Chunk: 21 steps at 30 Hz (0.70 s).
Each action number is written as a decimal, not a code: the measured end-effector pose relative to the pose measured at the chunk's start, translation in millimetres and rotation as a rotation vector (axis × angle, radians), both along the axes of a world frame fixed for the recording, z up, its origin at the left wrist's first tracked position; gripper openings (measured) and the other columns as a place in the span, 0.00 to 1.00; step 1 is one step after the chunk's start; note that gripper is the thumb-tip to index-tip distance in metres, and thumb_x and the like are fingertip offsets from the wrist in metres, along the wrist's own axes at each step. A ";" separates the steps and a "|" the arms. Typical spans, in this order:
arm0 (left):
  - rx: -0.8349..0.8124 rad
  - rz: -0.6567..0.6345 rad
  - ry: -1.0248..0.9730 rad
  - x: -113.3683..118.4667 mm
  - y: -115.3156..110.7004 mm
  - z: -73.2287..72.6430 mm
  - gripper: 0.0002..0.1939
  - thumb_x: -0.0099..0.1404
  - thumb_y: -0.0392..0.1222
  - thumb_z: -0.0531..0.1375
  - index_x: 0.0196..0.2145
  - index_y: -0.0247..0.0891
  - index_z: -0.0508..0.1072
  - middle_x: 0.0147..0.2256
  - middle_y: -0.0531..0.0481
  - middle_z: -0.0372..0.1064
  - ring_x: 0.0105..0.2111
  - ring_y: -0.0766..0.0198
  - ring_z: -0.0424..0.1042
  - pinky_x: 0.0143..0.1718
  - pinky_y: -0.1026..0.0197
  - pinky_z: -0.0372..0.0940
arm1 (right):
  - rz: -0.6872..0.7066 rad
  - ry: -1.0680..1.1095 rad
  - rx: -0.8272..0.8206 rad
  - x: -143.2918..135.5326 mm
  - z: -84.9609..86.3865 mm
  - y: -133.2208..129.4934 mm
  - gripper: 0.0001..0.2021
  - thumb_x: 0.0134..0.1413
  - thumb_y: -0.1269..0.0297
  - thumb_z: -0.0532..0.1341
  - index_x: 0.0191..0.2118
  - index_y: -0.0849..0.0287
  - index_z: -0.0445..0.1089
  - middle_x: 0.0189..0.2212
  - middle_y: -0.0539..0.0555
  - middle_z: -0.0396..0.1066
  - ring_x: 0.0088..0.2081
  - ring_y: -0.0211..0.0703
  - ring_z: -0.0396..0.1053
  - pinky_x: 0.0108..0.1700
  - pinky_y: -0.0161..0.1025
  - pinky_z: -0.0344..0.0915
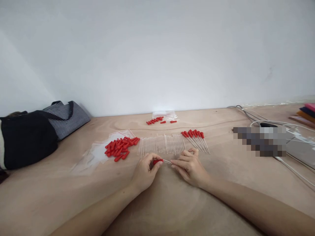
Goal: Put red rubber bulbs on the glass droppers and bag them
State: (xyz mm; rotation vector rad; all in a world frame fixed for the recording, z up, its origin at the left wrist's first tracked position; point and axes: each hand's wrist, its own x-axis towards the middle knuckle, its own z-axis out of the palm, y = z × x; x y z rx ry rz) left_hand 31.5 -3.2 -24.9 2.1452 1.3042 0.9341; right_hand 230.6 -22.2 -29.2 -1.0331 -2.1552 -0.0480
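Over on the left, a black bag (27, 141) is sitting on the wooden table (221, 157), and a striped bag (76, 121) is leaning in behind it, close to the pale wall (157, 55). Across to the right, a grey cable (246, 113) is snaking forward, a white cable (290, 169) is trailing out of view, a pixelated patch (259, 141) is masking something, and a colourful stack (307, 112) is resting at the edge.

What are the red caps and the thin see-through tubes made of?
The red caps look like rubber or soft plastic: smooth, evenly colored, slightly shiny. The thin tubes look like glass or clear plastic: see-through, with pale edges.
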 end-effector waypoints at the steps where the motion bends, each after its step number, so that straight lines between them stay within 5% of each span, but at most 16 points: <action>1: 0.006 0.004 -0.005 -0.1 -0.3 0.6 0.06 0.59 0.42 0.55 0.32 0.38 0.68 0.30 0.50 0.68 0.31 0.63 0.67 0.33 0.60 0.62 | -0.002 -0.002 0.003 0.2 0.0 0.2 0.09 0.55 0.65 0.53 0.36 0.54 0.71 0.20 0.48 0.68 0.29 0.36 0.59 0.39 0.43 0.43; 14: -0.158 -0.007 -0.159 -2.3 -2.9 -3.1 0.10 0.56 0.41 0.58 0.37 0.39 0.69 0.30 0.49 0.74 0.31 0.61 0.73 0.34 0.60 0.66 | 0.044 -0.115 0.005 2.4 3.0 4.1 0.09 0.52 0.70 0.52 0.32 0.56 0.71 0.21 0.49 0.66 0.30 0.38 0.56 0.38 0.43 0.42; 21: -0.191 -0.061 -0.161 -3.7 -0.5 -9.6 0.10 0.56 0.41 0.58 0.37 0.38 0.69 0.31 0.49 0.74 0.31 0.62 0.72 0.34 0.61 0.67 | 0.053 -0.140 0.143 5.2 5.5 4.7 0.13 0.51 0.73 0.49 0.31 0.56 0.70 0.19 0.49 0.64 0.28 0.38 0.54 0.38 0.44 0.42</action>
